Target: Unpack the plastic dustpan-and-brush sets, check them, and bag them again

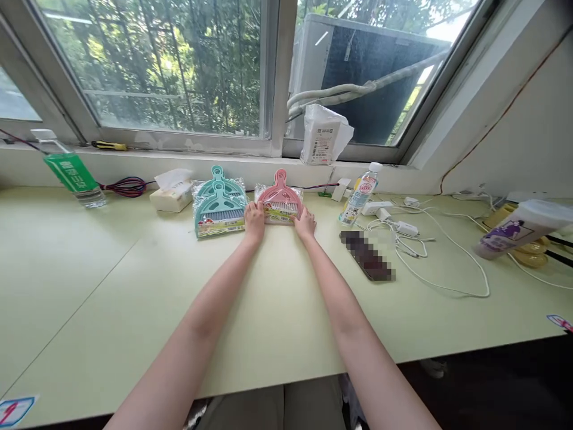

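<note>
A pink dustpan and brush set point(281, 192) in clear plastic wrap lies at the back of the table, its handle pointing to the window. My left hand point(254, 221) is closed on its left edge, fingers on top. At the opposite edge, my right hand point(305, 224) grips it with the thumb toward the middle. Just left of my left hand, a teal dustpan and brush set point(220, 212) overlaps a second teal set point(233, 186) behind it; both are wrapped in plastic. My left hand is very close to the front teal set; whether they touch I cannot tell.
Left of the sets stand a tissue pack point(172, 196) and a green-labelled bottle point(71, 173). To the right are a drink bottle point(362, 194), a phone point(367, 257), white cables point(447, 289) and a tilted cup point(521, 230). A white package point(323, 137) sits on the sill.
</note>
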`<state>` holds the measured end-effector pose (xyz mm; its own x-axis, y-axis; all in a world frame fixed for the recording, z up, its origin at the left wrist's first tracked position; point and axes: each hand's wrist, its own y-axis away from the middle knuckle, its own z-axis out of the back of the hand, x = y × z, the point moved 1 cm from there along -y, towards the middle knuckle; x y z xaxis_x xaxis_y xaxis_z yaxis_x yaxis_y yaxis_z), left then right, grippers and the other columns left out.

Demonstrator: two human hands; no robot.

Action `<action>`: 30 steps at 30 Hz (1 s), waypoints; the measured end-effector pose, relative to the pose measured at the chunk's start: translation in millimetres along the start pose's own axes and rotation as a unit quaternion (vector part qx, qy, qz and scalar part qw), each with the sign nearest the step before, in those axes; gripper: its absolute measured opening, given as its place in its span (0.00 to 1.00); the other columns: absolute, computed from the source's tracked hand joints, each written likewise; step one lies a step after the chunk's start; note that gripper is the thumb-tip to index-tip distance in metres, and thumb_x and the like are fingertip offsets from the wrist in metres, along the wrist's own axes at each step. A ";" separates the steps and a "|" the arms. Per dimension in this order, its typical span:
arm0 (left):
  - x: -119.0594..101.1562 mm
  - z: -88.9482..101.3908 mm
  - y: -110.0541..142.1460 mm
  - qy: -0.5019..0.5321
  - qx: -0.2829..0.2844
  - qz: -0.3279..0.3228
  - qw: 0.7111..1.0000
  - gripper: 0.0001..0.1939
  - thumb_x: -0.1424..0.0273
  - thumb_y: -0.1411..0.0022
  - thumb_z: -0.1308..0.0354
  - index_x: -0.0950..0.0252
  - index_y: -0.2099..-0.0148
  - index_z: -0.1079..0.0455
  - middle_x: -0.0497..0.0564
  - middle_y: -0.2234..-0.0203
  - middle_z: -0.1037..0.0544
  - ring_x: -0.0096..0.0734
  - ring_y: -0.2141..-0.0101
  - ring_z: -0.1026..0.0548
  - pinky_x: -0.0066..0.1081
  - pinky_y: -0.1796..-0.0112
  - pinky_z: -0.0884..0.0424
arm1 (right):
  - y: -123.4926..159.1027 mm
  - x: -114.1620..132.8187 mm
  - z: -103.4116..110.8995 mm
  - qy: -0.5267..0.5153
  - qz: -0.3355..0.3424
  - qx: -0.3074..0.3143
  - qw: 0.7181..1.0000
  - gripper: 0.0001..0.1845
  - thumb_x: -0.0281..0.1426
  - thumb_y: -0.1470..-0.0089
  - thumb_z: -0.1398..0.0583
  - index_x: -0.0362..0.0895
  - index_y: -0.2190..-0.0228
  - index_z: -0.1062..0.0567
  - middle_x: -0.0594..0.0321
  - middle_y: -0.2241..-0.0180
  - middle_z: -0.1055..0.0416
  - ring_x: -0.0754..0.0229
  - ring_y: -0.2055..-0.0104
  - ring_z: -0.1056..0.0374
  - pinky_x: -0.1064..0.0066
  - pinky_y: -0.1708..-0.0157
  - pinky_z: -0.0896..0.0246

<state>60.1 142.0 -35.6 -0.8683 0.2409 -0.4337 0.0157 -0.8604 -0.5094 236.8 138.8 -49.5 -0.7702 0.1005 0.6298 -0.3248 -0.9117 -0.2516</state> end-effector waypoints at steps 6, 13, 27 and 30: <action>-0.7 -8.5 -13.4 0.009 -0.006 0.003 1.000 0.17 0.77 0.35 0.56 0.69 0.46 0.36 0.68 0.49 0.35 0.57 0.44 0.38 0.51 0.47 0.42 | -19.5 0.3 -4.7 0.006 -0.008 0.001 1.000 0.32 0.38 0.40 0.43 0.46 0.37 0.43 0.50 0.42 0.33 0.45 0.40 0.39 0.51 0.43 0.48; -0.9 -6.2 -11.3 0.015 -0.023 0.000 1.000 0.18 0.75 0.34 0.58 0.67 0.46 0.35 0.68 0.47 0.33 0.56 0.43 0.39 0.53 0.45 0.44 | -14.6 3.3 -2.4 0.001 -0.012 0.009 1.000 0.35 0.42 0.40 0.44 0.42 0.37 0.46 0.47 0.42 0.34 0.45 0.41 0.38 0.53 0.43 0.47; -14.8 14.2 9.2 0.053 -0.013 -0.156 0.986 0.26 0.78 0.39 0.56 0.60 0.41 0.36 0.58 0.38 0.38 0.42 0.33 0.53 0.51 0.37 0.57 | 107.8 19.8 40.5 0.126 0.176 0.018 0.976 0.27 0.26 0.40 0.53 0.48 0.40 0.39 0.56 0.35 0.45 0.53 0.33 0.53 0.57 0.36 0.57; -23.8 28.0 19.7 0.062 -0.015 -0.153 0.986 0.25 0.78 0.39 0.56 0.58 0.43 0.33 0.58 0.38 0.38 0.44 0.35 0.49 0.51 0.38 0.53 | 124.7 16.9 42.5 0.123 0.215 0.069 0.966 0.27 0.26 0.40 0.52 0.50 0.41 0.37 0.60 0.36 0.43 0.55 0.34 0.50 0.57 0.37 0.56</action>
<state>67.2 106.7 -14.5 -0.7676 0.5414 -0.3431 -0.2203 -0.7255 -0.6520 206.6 9.9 -39.0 -0.9303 -0.2233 0.2910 0.1177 -0.9331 -0.3397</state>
